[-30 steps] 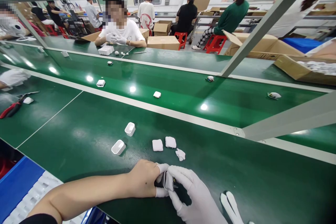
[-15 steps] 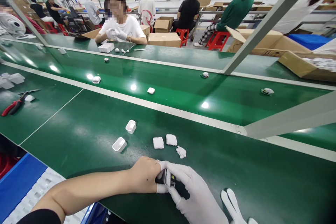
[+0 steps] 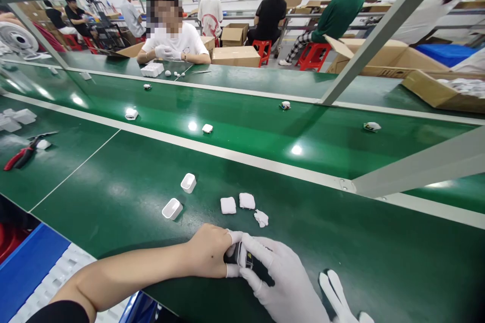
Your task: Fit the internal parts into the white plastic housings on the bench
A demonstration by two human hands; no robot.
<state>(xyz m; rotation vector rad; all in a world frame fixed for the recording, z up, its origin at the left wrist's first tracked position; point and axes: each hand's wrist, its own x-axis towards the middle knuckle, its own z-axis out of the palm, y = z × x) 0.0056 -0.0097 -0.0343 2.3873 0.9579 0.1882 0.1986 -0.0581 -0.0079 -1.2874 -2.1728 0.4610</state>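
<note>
My left hand (image 3: 212, 252), bare except for white covers on its fingertips, is closed around a small black-and-white electronic part (image 3: 242, 256) with a bit of yellow on it. From the other side, my right hand (image 3: 280, 272), in a white glove, pinches the same part between thumb and fingers. Its underside is hidden by both hands. Just beyond lie two soft white square pads (image 3: 228, 205) and a crumpled white lump (image 3: 261, 218). Further left stand two white open plastic housings (image 3: 172, 209).
Red-handled pliers (image 3: 20, 155) lie at the far left near white blocks (image 3: 18, 117). Small white parts (image 3: 207, 128) sit on the green conveyor belt (image 3: 242, 111). White strips (image 3: 335, 290) rest at right. A metal post (image 3: 417, 166) rises there. A co-worker (image 3: 174, 40) sits opposite.
The parts on the belt have shifted left. My right hand's fingers have moved slightly on the held part. The co-worker opposite has lowered their gloved hands.
</note>
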